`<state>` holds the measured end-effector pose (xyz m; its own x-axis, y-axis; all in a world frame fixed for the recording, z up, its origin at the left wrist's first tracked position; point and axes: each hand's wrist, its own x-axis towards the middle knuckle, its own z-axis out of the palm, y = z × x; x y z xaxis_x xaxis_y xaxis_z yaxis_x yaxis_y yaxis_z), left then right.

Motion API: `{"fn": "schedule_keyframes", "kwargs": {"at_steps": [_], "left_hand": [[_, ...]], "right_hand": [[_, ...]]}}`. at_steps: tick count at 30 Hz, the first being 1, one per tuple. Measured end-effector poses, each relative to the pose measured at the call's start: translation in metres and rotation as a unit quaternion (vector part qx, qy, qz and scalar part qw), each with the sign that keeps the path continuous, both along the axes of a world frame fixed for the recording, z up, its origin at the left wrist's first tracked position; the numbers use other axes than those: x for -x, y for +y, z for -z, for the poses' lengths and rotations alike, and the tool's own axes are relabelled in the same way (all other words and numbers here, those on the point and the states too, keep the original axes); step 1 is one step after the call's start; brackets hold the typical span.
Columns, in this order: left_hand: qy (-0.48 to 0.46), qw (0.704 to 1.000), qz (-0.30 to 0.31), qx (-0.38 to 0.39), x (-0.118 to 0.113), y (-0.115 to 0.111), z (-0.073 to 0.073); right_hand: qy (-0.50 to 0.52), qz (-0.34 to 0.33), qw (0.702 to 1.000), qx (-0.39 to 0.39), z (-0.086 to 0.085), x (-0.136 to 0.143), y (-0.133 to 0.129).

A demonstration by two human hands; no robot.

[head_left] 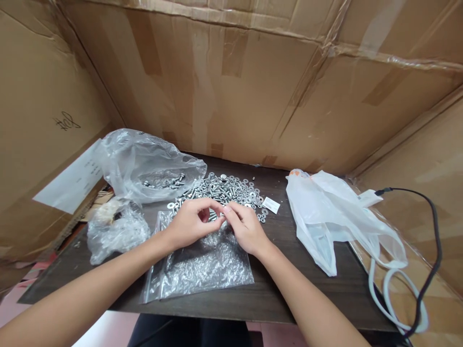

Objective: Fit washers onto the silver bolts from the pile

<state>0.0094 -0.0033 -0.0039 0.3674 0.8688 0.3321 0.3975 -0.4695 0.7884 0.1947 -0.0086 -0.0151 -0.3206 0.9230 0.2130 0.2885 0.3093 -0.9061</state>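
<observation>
My left hand (pixel 193 221) and my right hand (pixel 246 226) meet at the fingertips, just in front of a pile of bolts and washers (pixel 217 190). Thumb and index finger of each hand are pinched together around something too small and hidden to make out. Beneath both hands lies a clear zip bag (pixel 213 270), flat and crinkled on the dark table (pixel 267 299). Beside the pile, to the right, is a small white label (pixel 271 205). Loose washers (pixel 262 216) lie close to it.
At the back left an open clear bag (pixel 144 164) holds some bolts. A crumpled plastic bag (pixel 115 231) sits in front of it. White plastic bags (pixel 325 212), a black cable (pixel 436 236) and a pale looped cord (pixel 388 289) are on the right. Cardboard walls (pixel 217 96) enclose the table.
</observation>
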Motion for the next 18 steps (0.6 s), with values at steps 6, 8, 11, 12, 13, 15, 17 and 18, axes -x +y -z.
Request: {"fn": "schedule_keyframes", "kwargs": {"at_steps": [6, 8, 11, 12, 13, 15, 17, 18], "left_hand": [[-0.015, 1.000, 0.001, -0.009, -0.0001, -0.0018, 0.0011], [0.007, 0.995, 0.009, -0.100, -0.0001, -0.0043, 0.0012], [-0.005, 0.998, 0.008, -0.061, -0.0007, -0.0036, 0.0001], [-0.022, 1.000, 0.008, -0.010, -0.0009, -0.0024, -0.0004], [-0.040, 0.998, 0.011, 0.042, -0.0012, -0.0011, -0.0009], [-0.067, 0.992, 0.019, 0.106, -0.0017, 0.0001, -0.0012], [-0.067, 0.994, 0.011, 0.084, -0.0020, -0.0010, -0.0007], [-0.056, 0.997, 0.006, 0.043, -0.0020, -0.0023, -0.0003]], "right_hand": [[0.011, -0.033, 0.999, 0.035, 0.0016, -0.0006, -0.0005], [0.001, -0.037, 0.996, 0.081, 0.0049, 0.0002, 0.0004], [-0.007, -0.010, 0.999, 0.041, 0.0037, 0.0002, -0.0005], [-0.008, -0.009, 1.000, 0.012, 0.0020, -0.0003, -0.0012], [-0.005, -0.016, 1.000, 0.000, 0.0002, -0.0009, -0.0018], [-0.002, -0.029, 1.000, -0.007, -0.0015, -0.0020, -0.0025], [0.000, -0.034, 0.999, 0.000, 0.0004, -0.0021, -0.0017], [0.004, -0.036, 0.999, 0.008, 0.0025, -0.0017, -0.0009]]}}
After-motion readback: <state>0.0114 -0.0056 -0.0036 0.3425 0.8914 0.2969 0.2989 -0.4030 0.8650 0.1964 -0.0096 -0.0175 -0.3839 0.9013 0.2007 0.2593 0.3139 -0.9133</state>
